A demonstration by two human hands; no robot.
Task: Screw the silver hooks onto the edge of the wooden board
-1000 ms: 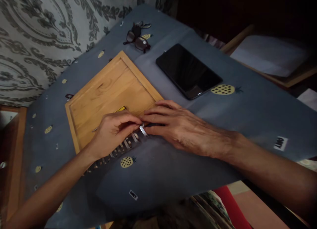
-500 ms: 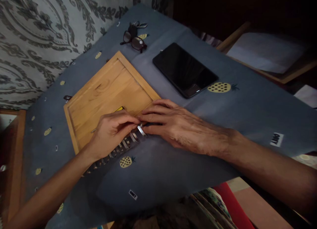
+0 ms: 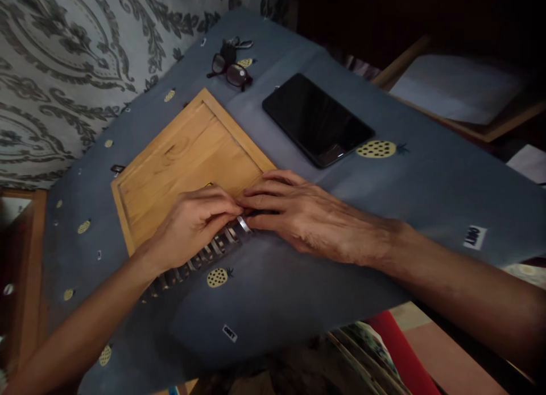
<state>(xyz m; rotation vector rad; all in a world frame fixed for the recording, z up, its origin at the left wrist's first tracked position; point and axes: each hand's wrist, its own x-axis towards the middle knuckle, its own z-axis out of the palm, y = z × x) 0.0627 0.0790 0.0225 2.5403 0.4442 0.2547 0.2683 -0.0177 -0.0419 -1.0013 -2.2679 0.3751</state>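
Observation:
My left hand (image 3: 191,224) is curled at the near edge of a wooden tray (image 3: 179,150), its fingertips pinched on the end of a strip of shiny metal links (image 3: 205,254). The strip runs along the tray's front edge and back under my left wrist. My right hand (image 3: 298,213) lies low on the grey cloth (image 3: 298,281), fingers long and pressed together. Its tips meet my left fingertips at the strip's shiny end link (image 3: 244,224). A thin dark piece (image 3: 261,213) shows between its fingers. A small yellow thing (image 3: 209,184) peeks out above my left knuckles.
A black tablet (image 3: 315,119) lies screen up beyond my right hand. Folded dark glasses (image 3: 230,70) sit at the far end of the cloth. A patterned fabric (image 3: 63,70) hangs at the left. A wooden surface with a white sheet (image 3: 460,90) is at the far right.
My left hand has crept slightly up the tray and now hides most of the yellow thing. Both hands stay at the strip's end; the view shifted a little.

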